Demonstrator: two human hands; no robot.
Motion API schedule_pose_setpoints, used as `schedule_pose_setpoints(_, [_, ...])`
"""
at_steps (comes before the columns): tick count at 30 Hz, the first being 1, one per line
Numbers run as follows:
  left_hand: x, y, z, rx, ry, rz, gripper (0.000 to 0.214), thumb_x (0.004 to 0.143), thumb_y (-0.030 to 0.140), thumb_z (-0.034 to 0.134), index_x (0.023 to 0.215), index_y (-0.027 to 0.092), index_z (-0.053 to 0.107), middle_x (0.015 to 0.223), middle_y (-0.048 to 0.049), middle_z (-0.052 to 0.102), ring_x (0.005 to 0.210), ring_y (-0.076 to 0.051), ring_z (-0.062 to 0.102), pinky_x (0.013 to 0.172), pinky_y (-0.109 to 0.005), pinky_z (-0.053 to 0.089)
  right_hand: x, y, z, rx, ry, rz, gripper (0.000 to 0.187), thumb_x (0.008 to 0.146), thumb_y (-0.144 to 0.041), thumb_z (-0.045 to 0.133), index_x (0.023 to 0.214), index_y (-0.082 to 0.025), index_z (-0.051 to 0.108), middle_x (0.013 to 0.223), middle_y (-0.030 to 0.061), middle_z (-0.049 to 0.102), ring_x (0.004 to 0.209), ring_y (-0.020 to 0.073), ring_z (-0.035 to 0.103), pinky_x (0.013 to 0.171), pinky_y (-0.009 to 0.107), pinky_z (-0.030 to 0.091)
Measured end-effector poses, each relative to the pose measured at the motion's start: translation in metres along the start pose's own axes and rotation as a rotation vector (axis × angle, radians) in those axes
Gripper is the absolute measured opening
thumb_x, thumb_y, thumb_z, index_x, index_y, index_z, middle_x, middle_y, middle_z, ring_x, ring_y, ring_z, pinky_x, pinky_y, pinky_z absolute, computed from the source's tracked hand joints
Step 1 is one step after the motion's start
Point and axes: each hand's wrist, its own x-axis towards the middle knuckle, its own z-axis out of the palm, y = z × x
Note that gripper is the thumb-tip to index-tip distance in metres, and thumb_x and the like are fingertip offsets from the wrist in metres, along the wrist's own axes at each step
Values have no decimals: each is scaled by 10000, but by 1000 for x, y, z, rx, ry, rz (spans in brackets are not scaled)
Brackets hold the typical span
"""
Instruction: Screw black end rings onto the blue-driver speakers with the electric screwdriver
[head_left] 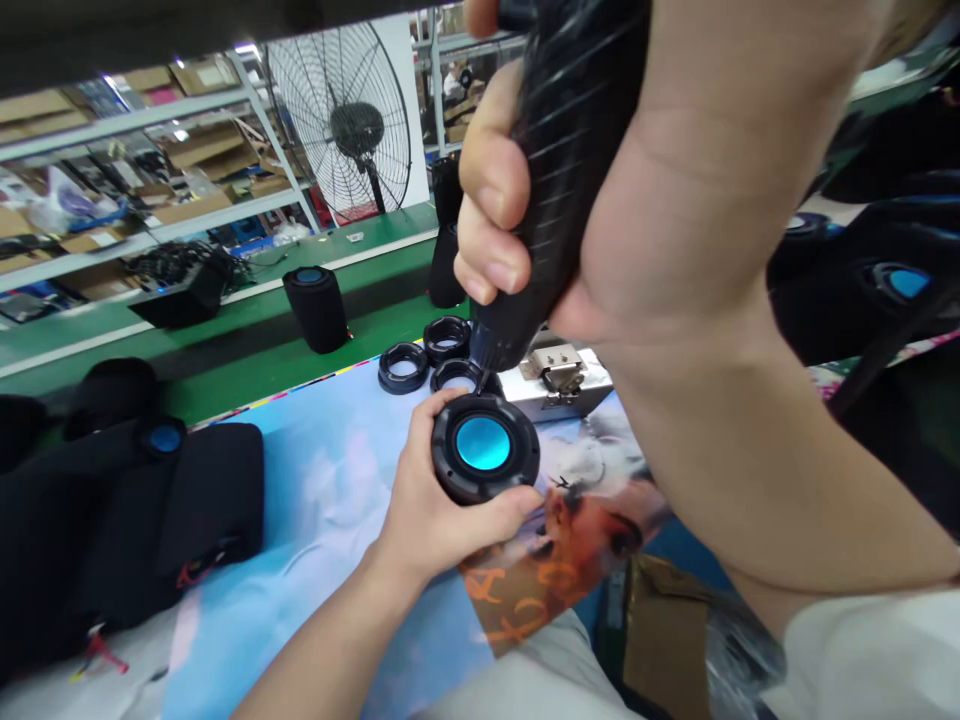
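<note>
At the left, black fabric-covered bodies (pixel 214 495) lie at the edge of a printed sheet (pixel 315 490). Three black rings (pixel 403 386) are grouped near its far side. The left hand (pixel 431 515) is half closed, gripping a round blue-centred part (pixel 484 443) above the sheet. A black tool (pixel 562 170) has its tip at the part's far rim; the right hand (pixel 622 230) is wrapped closely around this tool.

Right hand (pixel 622 230) raised with curled fingers (pixel 495 185); left hand (pixel 427 510) lower, its thumb (pixel 501 514) extended.

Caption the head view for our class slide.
Left hand grips a round, blue-centred black part; right hand points a black handheld tool down at it.
</note>
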Motion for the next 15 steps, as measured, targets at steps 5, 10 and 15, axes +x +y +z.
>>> schedule_pose_setpoints(5, [0, 1, 0, 9, 2, -16, 855, 600, 451, 1004, 1303, 235, 566, 1151, -56, 815, 1034, -281, 812, 934, -411, 641, -2, 12, -5, 51, -161, -154, 823, 880, -956, 485, 1159, -196, 630, 558, -24, 531, 439, 165, 485, 399, 316, 450])
schedule_pose_setpoints(10, [2, 3, -1, 37, -21, 9, 823, 604, 472, 992, 1268, 237, 566, 1169, -75, 803, 1043, -301, 803, 946, -442, 651, -2, 26, -5, 23, -226, -220, 893, 872, -948, 555, 1219, -143, 723, 609, -12, 485, 480, 149, 523, 398, 281, 427])
schedule_pose_setpoints(15, [3, 4, -1, 66, -28, 4, 814, 616, 487, 971, 1275, 242, 563, 1139, -67, 800, 1008, -303, 801, 923, -450, 655, -1, 27, -1, 33, -202, -178, 859, 914, -871, 600, 1352, -138, 697, 609, -17, 516, 442, 164, 507, 369, 311, 404])
